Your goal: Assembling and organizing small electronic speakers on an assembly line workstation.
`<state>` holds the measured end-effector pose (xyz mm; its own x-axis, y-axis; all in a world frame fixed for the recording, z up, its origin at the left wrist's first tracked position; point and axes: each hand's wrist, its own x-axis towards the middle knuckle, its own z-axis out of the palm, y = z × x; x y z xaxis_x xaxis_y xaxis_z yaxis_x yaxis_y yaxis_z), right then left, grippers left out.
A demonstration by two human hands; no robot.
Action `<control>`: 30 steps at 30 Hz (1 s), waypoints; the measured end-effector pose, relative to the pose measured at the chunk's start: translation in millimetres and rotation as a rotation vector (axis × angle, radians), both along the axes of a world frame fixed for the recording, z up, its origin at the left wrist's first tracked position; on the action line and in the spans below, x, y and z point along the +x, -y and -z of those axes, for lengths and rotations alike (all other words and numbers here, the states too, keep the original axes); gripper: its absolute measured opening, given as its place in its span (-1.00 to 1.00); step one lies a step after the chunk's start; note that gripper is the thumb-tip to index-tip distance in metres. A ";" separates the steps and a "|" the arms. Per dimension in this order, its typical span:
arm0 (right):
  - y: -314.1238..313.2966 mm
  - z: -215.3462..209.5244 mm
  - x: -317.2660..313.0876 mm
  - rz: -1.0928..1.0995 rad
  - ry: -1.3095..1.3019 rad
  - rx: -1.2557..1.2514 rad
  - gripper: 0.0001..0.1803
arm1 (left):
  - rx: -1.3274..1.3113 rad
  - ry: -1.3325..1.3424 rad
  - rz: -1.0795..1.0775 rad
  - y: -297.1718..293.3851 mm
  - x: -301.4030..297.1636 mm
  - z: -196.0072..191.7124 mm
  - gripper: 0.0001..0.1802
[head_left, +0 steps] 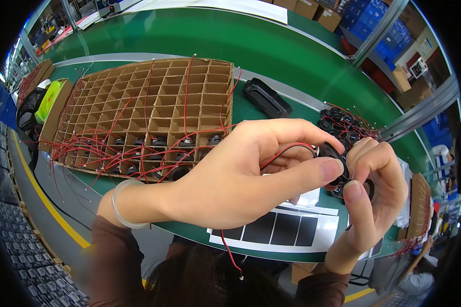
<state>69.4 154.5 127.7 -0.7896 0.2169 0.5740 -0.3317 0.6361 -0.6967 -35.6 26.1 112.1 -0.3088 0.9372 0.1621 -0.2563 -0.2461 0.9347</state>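
The room's foreground is filled by a green workbench [248,112], backed by a broad, glossy green belt [189,36]. Blue crates [374,20] are stacked at the far right behind a metal post [381,30], and the floor at left is crossed by a yellow line [48,199]. On the bench's left half a cardboard tray [169,84] is divided into square cells; its nearer cells are partly filled with dark round units, over which red wires [95,146] are tangled. A white sheet [320,233] bearing black rectangles is laid at the near edge. A black oblong case [266,98] is set just beyond the tray's right side, and more black parts [338,120] are heaped farther right.

The left hand [235,174] is stretched across the middle, its wrist ringed by a clear band [116,202]. A round black part [335,156] is pinched between its thumb and forefinger, above the sheet. The right hand [381,171] is curled, thumb and forefinger brought nearly together at the part's lower right edge; whether anything is gripped there cannot be made out.

The part is seen almost edge-on: its long axis is near upright, the top leaned leftward, one face turned to the right hand. A red and black lead [294,146] is trailed leftward from it.
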 end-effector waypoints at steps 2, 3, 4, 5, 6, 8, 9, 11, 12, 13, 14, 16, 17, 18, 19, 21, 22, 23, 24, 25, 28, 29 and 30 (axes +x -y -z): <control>0.7 0.5 -1.2 0.003 0.006 -0.002 -0.80 | -0.004 -0.003 -0.008 0.7 -0.7 0.2 -0.65; 1.1 0.9 -2.1 0.008 0.012 -0.003 -0.80 | -0.007 -0.007 -0.013 1.2 -1.3 0.5 -0.65; 1.8 -0.7 -0.6 0.011 0.012 -0.001 -0.80 | -0.005 -0.007 -0.010 1.0 -0.7 0.0 -0.65; 2.8 -2.3 0.8 0.026 0.028 -0.005 -0.80 | -0.001 -0.012 -0.006 0.8 -0.3 -0.2 -0.65; 3.5 -3.6 2.0 0.042 0.044 -0.008 -0.79 | 0.002 -0.018 -0.002 0.9 0.2 -0.7 -0.65; 3.2 -2.5 1.4 0.043 0.051 -0.022 -0.79 | -0.007 -0.056 -0.021 1.7 -0.1 0.0 -0.65; 3.2 -2.2 1.3 0.048 0.057 -0.035 -0.78 | -0.015 -0.094 -0.037 2.1 0.0 0.1 -0.64; 2.7 -2.3 1.5 0.052 0.080 -0.041 -0.78 | -0.018 -0.128 -0.055 1.6 0.6 0.7 -0.64; 2.5 -2.8 2.1 0.056 0.102 -0.046 -0.78 | -0.020 -0.163 -0.073 1.0 1.0 0.7 -0.64; 3.2 -3.5 2.5 0.053 0.100 -0.048 -0.78 | -0.021 -0.165 -0.076 2.3 1.3 -0.2 -0.64; 3.7 -4.3 3.6 0.052 0.115 -0.063 -0.77 | -0.028 -0.177 -0.073 3.4 1.8 -1.2 -0.65; 2.1 -2.2 2.4 0.046 0.132 -0.083 -0.77 | -0.041 -0.188 -0.074 4.2 0.8 0.2 -0.65; -0.3 0.9 -0.4 0.040 0.130 -0.032 -0.77 | -0.047 -0.208 -0.085 4.0 -0.9 3.1 -0.66; -1.9 3.8 -3.0 0.034 0.127 0.018 -0.78 | -0.053 -0.228 -0.095 3.9 -2.6 5.9 -0.66; -0.5 0.1 1.1 0.051 0.126 0.024 -0.78 | -0.043 -0.229 -0.080 2.9 -1.1 3.9 -0.66; 3.5 -7.6 8.8 0.201 0.277 0.057 -0.79 | -0.002 -0.101 0.004 1.0 1.7 -0.1 -0.68; 1.0 -4.8 7.2 0.239 0.281 0.166 -0.78 | -0.007 -0.100 0.007 -1.5 1.0 3.1 -0.68; -2.6 -1.5 4.2 0.241 0.283 0.162 -0.78 | 0.004 -0.103 -0.038 -4.1 0.7 6.9 -0.68; -6.7 2.1 0.4 0.229 0.235 0.263 -0.75 | 0.015 -0.106 -0.083 -6.7 0.5 9.6 -0.68; -8.4 3.8 -2.3 0.213 0.184 0.366 -0.71 | 0.012 -0.108 -0.083 -6.2 0.7 9.8 -0.68; -11.3 5.3 -4.0 0.271 0.149 0.377 -0.57 | 0.069 -0.168 -0.155 -3.1 -1.1 8.7 -0.61; -12.4 3.8 -3.1 0.306 0.134 0.388 -0.50 | 0.073 -0.169 -0.146 -3.7 -1.6 7.2 -0.61; -12.5 1.8 -3.4 0.196 0.037 0.298 -0.60 | 0.079 -0.168 -0.128 -4.6 -2.2 5.9 -0.58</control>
<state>66.0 167.1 125.9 -0.7711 0.1936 0.6066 -0.1609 0.8625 -0.4798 -37.8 30.7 106.3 -0.3867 0.8746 0.2925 -0.0608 -0.3407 0.9382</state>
